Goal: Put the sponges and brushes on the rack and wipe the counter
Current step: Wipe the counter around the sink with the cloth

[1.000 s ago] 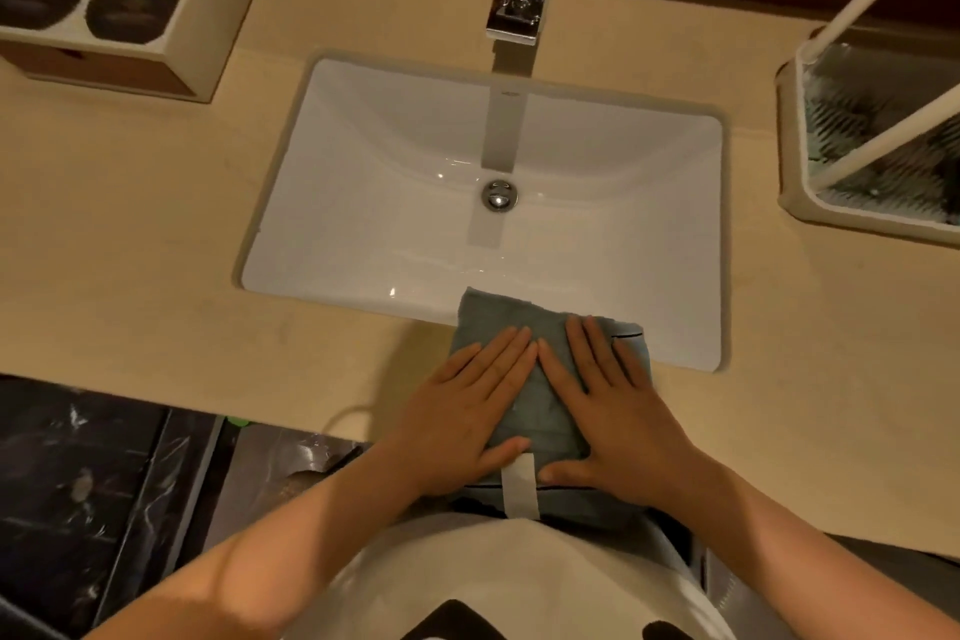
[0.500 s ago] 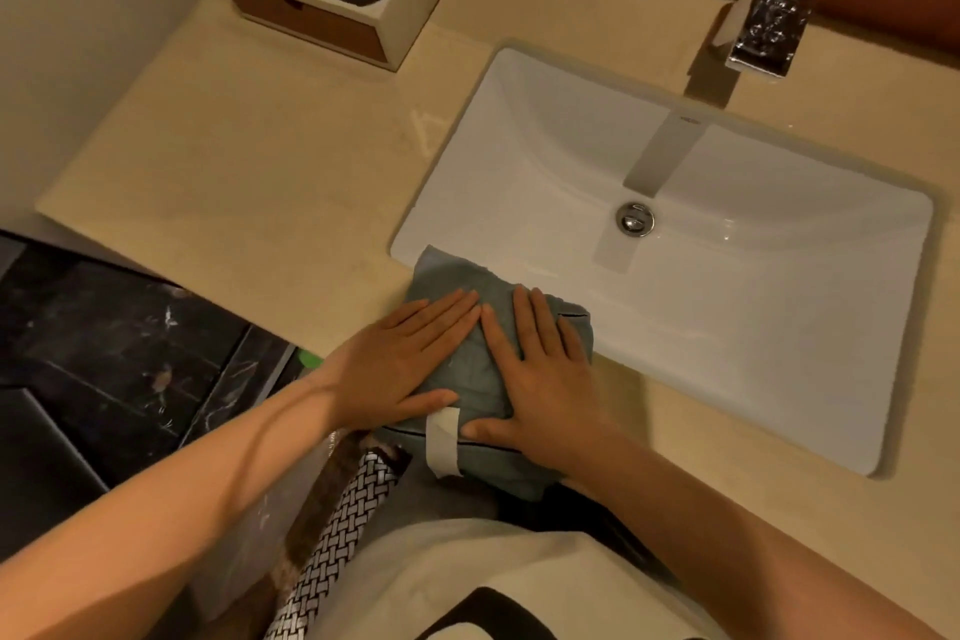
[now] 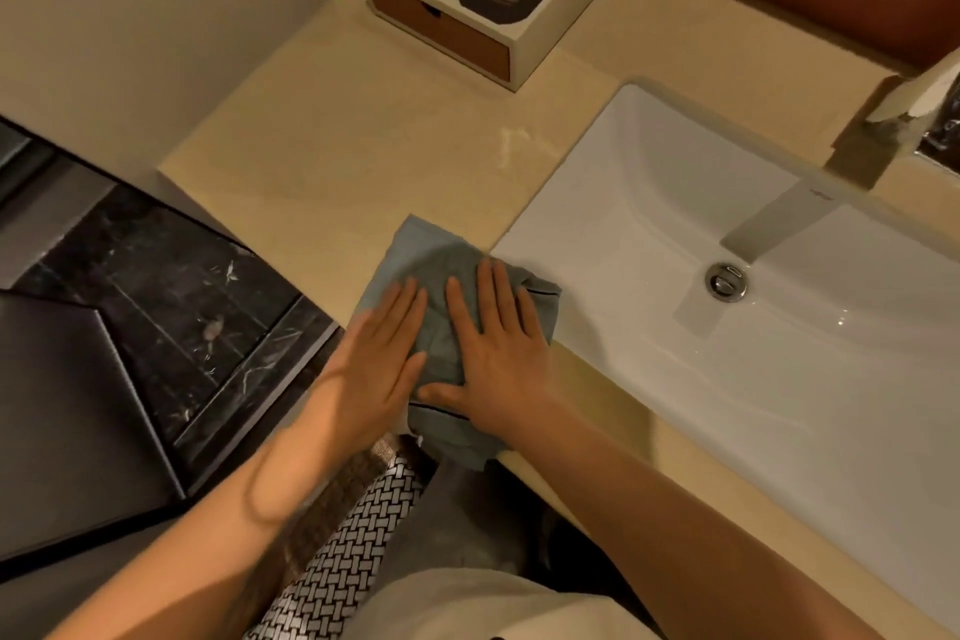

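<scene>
A folded grey-blue cloth point(image 3: 439, 260) lies on the beige counter point(image 3: 363, 146) at its front edge, just left of the sink's near left corner. Its lower part hangs over the counter's edge. My left hand point(image 3: 379, 369) and my right hand point(image 3: 493, 353) lie flat side by side on top of the cloth, fingers stretched forward, pressing it onto the counter. No sponge, brush or rack is in view.
A white rectangular sink point(image 3: 649, 224) with a round drain point(image 3: 727, 280) fills the right side, and a chrome faucet point(image 3: 924, 104) stands at its back. A white box point(image 3: 540, 36) with two dark round lids sits at the counter's back. Dark marble floor point(image 3: 156, 301) lies to the left.
Both hands have slid the cloth leftward along the counter's front edge, from in front of the sink's middle to past its left corner. The view has swung left, and the rack has left the frame.
</scene>
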A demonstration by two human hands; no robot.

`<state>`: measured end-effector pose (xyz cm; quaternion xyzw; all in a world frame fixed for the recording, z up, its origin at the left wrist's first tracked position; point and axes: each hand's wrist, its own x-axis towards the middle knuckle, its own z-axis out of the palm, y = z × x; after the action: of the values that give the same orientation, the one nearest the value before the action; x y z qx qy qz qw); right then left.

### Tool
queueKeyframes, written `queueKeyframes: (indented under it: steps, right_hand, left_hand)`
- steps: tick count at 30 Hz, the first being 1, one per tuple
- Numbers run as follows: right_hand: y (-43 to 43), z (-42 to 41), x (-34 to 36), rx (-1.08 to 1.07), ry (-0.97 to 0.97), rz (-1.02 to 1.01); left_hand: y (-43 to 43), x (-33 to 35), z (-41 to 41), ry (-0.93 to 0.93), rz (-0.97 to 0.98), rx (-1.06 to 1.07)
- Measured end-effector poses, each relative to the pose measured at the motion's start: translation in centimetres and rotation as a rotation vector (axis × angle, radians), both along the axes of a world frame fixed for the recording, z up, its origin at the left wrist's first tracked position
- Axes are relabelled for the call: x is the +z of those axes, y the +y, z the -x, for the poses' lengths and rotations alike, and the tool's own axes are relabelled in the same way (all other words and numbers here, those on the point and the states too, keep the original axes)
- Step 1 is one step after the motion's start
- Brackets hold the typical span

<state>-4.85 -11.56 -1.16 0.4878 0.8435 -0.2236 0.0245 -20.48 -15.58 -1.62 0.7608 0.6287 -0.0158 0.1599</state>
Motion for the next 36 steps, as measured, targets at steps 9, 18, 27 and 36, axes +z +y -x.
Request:
queueKeyframes:
  steps: [9,18,27,36]
  right_hand:
    - [2.8,4.3,0.0,0.072,-0.045,-0.017]
    - [6.6,10.1,-0.6,0.129,-0.061,0.024]
    - [10.4,16.3,-0.5,0.154,-0.037,0.051]
    - [12.8,21.7,-1.1,0.115,-0.008,0.01]
  left_hand:
    - [2.6,-1.4,5.2,-0.014,-0.006,-0.007]
    - [5.4,-0.8,11.0,-0.141,0.03,0.113]
    - [9.0,-0.6,17.1,0.019,0.075,0.106]
    - [12.4,-0.5,22.9,0.048,0.095,0.048]
